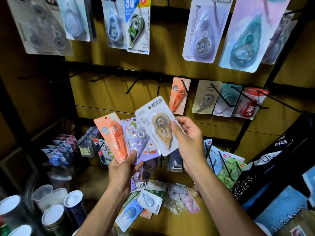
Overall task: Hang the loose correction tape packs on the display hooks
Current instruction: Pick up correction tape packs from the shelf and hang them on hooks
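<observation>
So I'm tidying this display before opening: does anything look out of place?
Yes. A heap of loose packs lies jumbled on the shelf below the hooks instead of hanging. Several bare hooks stand on the middle rail. The left hand holds two packs fanned, and the right hand pinches a beige pack, not yet hung.

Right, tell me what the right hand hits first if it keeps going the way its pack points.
Probably the orange pack already hanging: the right hand tilts its beige pack up towards the bare hooks just left of it. Depth is unclear.
</observation>
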